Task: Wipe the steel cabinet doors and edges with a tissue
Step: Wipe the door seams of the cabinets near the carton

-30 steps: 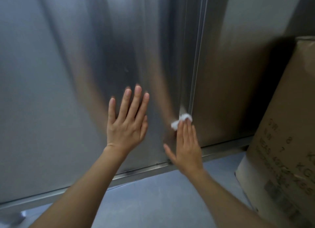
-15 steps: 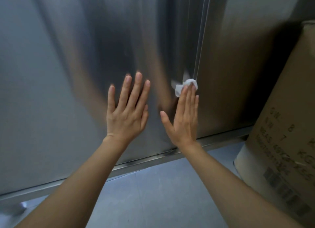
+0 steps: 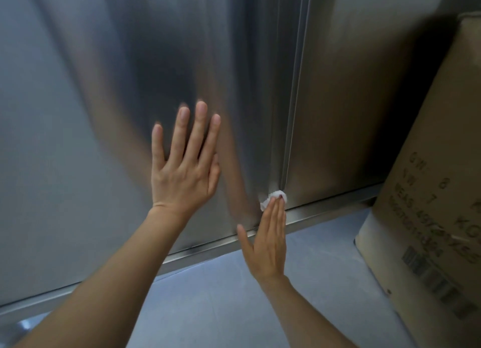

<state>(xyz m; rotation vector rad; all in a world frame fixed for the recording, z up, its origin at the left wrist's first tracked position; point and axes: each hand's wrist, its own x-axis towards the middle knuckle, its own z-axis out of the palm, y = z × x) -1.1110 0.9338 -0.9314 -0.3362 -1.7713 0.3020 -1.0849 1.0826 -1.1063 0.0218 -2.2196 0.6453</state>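
Two brushed steel cabinet doors fill the view: the left door (image 3: pixel 86 129) and the right door (image 3: pixel 346 113), meeting at a vertical seam (image 3: pixel 295 92). My left hand (image 3: pixel 186 170) lies flat on the left door with fingers spread, holding nothing. My right hand (image 3: pixel 268 243) is stretched flat, and its fingertips press a small crumpled white tissue (image 3: pixel 273 199) against the bottom of the seam, just above the steel bottom rail (image 3: pixel 325 212).
A tall brown cardboard box (image 3: pixel 426 204) with printed text and a barcode stands close on the right, touching the cabinet's lower corner. Grey floor (image 3: pixel 208 295) lies below the rail. A shiny object shows at the bottom left corner.
My right hand slid the tissue up the seam, then back down to its bottom end near the rail. My left hand stayed pressed on the left door.
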